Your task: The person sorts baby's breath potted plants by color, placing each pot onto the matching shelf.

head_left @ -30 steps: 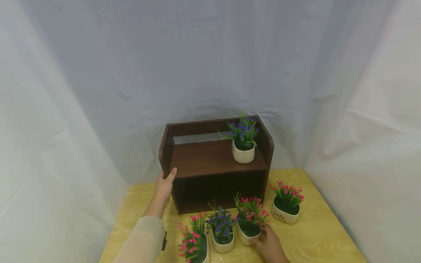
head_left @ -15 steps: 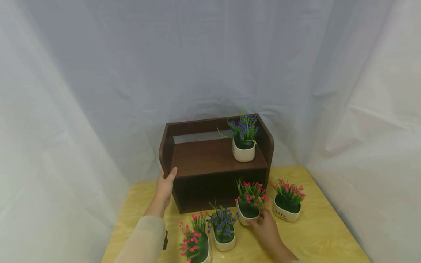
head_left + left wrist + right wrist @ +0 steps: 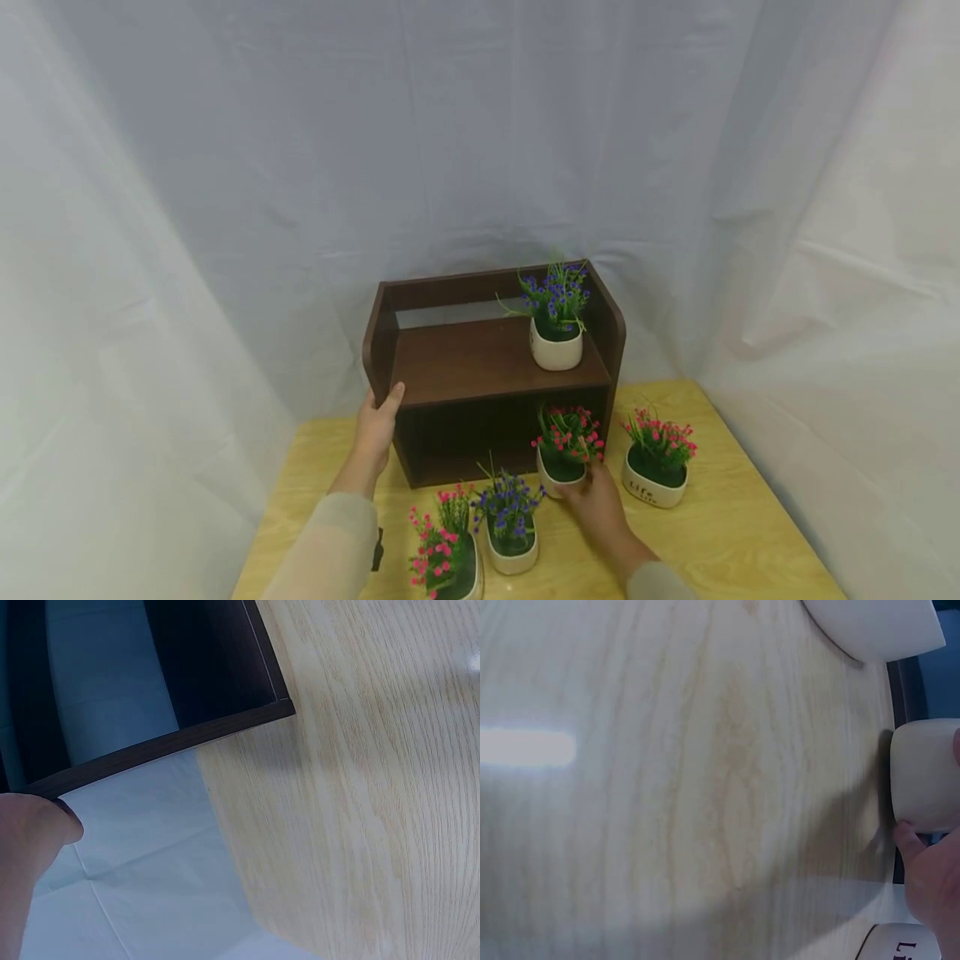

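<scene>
My left hand [image 3: 377, 425] grips the left side of a dark brown two-tier shelf [image 3: 457, 358], thumb over the edge of its upper board. In the left wrist view the thumb [image 3: 45, 825] shows against the shelf's frame [image 3: 172, 740]. My right hand [image 3: 598, 504] holds a white flowerpot with pink flowers [image 3: 562, 467] at the front of the lower compartment, on its right half. In the right wrist view fingers touch that pot's white wall [image 3: 926, 776]. A flowerpot with purple flowers [image 3: 557, 352] stands on the upper board at the right.
On the wooden table [image 3: 738, 533] before the shelf stand a pot with purple flowers [image 3: 512, 533] and one with pink flowers [image 3: 450, 554]. Another pink-flowered pot, lettered "Life" [image 3: 655, 479], stands right of the shelf. A pale curtain [image 3: 480, 150] surrounds the table.
My right hand has lifted the pink-flowered pot from beside the purple one and moved it forward to the lower compartment's opening. My left hand has kept its hold on the shelf.
</scene>
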A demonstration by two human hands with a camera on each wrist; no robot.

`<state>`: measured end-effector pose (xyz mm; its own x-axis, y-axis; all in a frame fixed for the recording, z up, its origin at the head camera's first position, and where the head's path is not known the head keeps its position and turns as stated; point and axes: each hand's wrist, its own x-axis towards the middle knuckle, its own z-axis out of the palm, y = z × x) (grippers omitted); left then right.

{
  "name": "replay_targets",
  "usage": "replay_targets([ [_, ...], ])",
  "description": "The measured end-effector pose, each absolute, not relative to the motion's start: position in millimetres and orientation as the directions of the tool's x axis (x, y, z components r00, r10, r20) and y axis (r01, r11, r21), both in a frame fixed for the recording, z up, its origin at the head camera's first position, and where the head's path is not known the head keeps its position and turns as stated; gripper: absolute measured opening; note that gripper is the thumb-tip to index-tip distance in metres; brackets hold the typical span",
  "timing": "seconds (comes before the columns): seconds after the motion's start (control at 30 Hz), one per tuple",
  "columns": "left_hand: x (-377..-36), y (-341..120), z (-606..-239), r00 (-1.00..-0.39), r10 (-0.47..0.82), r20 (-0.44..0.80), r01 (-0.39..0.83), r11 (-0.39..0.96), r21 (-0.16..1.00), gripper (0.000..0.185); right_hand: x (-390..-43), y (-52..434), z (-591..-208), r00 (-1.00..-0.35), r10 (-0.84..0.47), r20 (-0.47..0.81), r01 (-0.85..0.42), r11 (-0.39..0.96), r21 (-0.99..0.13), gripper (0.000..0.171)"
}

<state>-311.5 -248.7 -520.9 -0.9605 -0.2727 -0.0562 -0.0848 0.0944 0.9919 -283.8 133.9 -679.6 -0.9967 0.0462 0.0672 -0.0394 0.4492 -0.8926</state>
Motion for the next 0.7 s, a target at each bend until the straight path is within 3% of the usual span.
replay_targets([
  [0.53,-311.5,-250.8,-522.0,-0.961,-0.27,-0.065,-0.089,0.075,0.993,0.084,-305.4,123.0,-663.9,-0.996,0.026,0.088,-0.063,0.501,-0.863,0.077],
  [0.7,-312.9,-249.8,-521.4,-0.96,-0.27,-0.074,-0.096,0.07,0.993,0.085,-313.2,124.0,-679.7,-0.977,0.033,0.21,-0.169,0.479,-0.861,0.078],
])
